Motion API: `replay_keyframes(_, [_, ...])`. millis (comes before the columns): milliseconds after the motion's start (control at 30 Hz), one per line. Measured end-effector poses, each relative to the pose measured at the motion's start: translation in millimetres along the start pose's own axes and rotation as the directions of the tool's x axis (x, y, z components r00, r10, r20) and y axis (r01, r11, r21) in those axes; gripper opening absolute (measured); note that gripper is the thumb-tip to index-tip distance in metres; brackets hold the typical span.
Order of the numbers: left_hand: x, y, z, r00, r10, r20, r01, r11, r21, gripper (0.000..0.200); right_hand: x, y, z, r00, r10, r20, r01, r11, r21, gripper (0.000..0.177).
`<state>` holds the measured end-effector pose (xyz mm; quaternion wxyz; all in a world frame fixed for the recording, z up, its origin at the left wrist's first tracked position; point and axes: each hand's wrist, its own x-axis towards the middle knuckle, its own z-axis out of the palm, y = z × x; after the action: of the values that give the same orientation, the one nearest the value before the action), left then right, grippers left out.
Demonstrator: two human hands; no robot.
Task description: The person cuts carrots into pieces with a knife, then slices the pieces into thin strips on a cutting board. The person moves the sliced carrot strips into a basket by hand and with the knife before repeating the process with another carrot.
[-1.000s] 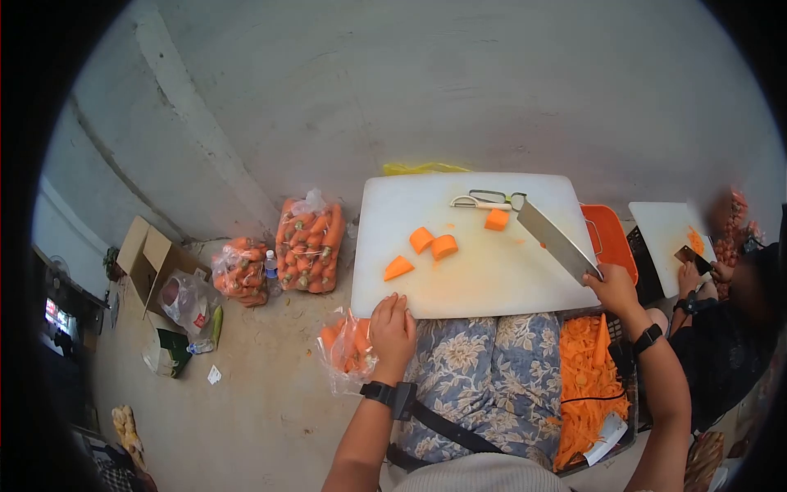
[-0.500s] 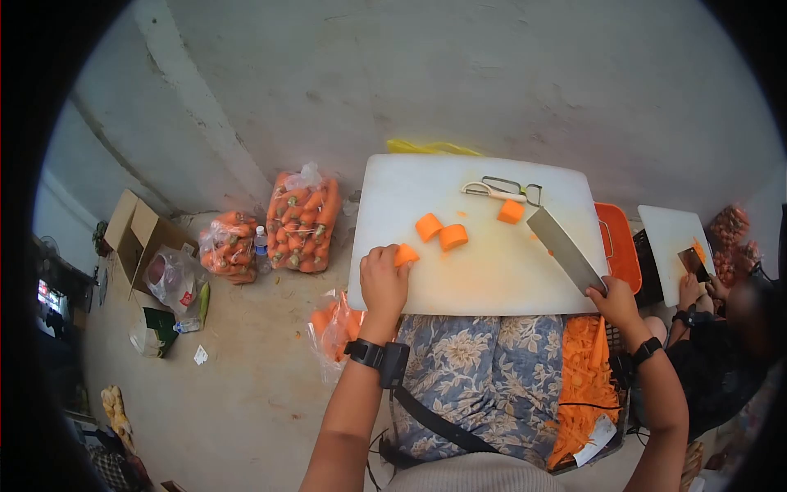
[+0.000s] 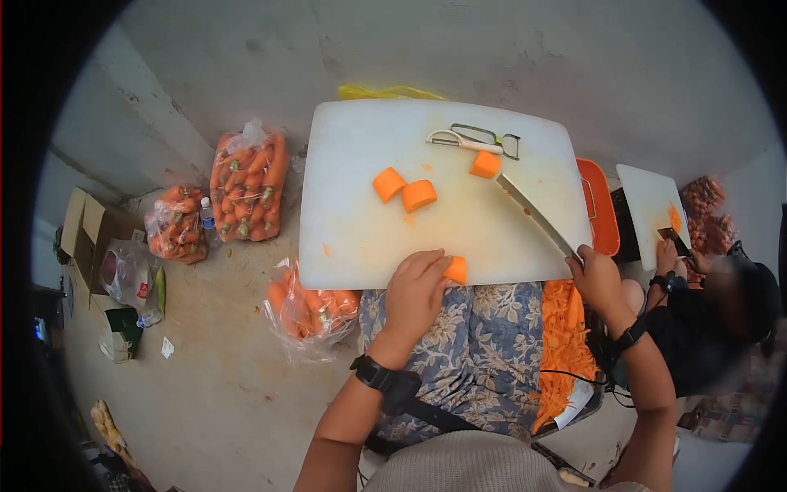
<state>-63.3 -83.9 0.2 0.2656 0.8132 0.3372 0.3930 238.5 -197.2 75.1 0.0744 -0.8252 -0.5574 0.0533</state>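
Observation:
My left hand (image 3: 420, 289) pinches a carrot chunk (image 3: 457, 271) at the near edge of the white cutting board (image 3: 352, 230). In my right hand (image 3: 597, 279) is the handle of a cleaver (image 3: 537, 220). Its blade slants up and left over the board, seen almost edge-on. Near the blade's tip lies a carrot chunk (image 3: 485, 165). Further left, two more carrot chunks, one (image 3: 389, 185) and another (image 3: 419, 196), rest side by side. A white-handled peeler (image 3: 466, 142) and a dark-framed peeler (image 3: 510, 146) lie at the back.
Bagged carrots (image 3: 250, 189) stand on the floor to the left, with an open bag (image 3: 307, 316) beside the board. Orange shreds (image 3: 566, 361) fill a crate by my lap. An orange basket (image 3: 602, 209) is at right. Another person (image 3: 697, 320) works at a second board (image 3: 648, 209).
My left hand has moved right and towards the board's near edge with the carrot chunk. The cleaver's blade has turned more edge-on. The whole view has shifted.

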Motion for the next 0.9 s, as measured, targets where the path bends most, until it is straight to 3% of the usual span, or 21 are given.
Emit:
replay_keyframes(133, [-10,-1,-2,0.999,0.017,-0.033,-0.016,0.999,0.042,0.028,-4,-25,3,1.000,-0.026,0.017,0.027,0.997,-0.078,0.022])
replay_keyframes(233, [-13,4,1,0.999,0.050,-0.018,-0.049,0.999,0.022,0.026,-5,-48,-2,0.994,-0.106,0.030,0.106,0.994,0.007,0.015])
replay_keyframes(300, [-9,9,7,0.995,0.087,-0.051,-0.087,0.996,0.005,0.031,-6,-63,-6,0.955,-0.295,0.001,0.295,0.954,0.053,0.023])
replay_keyframes(333, [-10,9,8,0.996,0.070,-0.046,-0.070,0.998,0.000,0.031,-6,-71,-8,0.955,-0.295,0.019,0.294,0.954,0.055,0.023])
replay_keyframes(433, [-16,9,16,0.999,0.045,0.014,-0.045,0.999,0.015,0.033,-4,-93,-11,0.861,-0.507,0.051,0.505,0.862,0.049,0.042])
replay_keyframes(500, [-28,6,19,0.998,0.006,0.062,-0.014,0.992,0.126,0.032,-2,-106,-13,0.842,-0.533,0.090,0.530,0.846,0.057,0.041])
replay_keyframes(633, [-42,2,20,0.991,-0.016,0.131,-0.007,0.985,0.172,0.033,0,-112,-4,0.791,-0.597,0.132,0.597,0.801,0.047,0.043])
replay_keyframes(733, [-51,-4,20,0.981,0.004,0.193,-0.046,0.976,0.214,0.033,3,-109,-2,0.776,-0.615,0.138,0.614,0.787,0.054,0.048])
replay_keyframes(800, [-55,-5,19,0.965,0.097,0.244,-0.170,0.939,0.298,0.030,2,-107,-7,0.774,-0.617,0.147,0.613,0.787,0.074,0.050])
replay_keyframes(833, [-59,-6,20,0.965,0.083,0.248,-0.156,0.943,0.294,0.030,2,-106,-12,0.774,-0.612,0.166,0.609,0.790,0.072,0.052])
replay_keyframes(867, [-63,-8,22,0.972,-0.060,0.227,0.044,0.996,0.076,0.029,3,-105,-14,0.774,-0.605,0.185,0.604,0.794,0.068,0.054])
replay_keyframes(900, [-66,-9,22,0.950,-0.203,0.238,0.242,0.959,-0.148,0.027,2,-102,-15,0.773,-0.603,0.199,0.602,0.795,0.073,0.054])
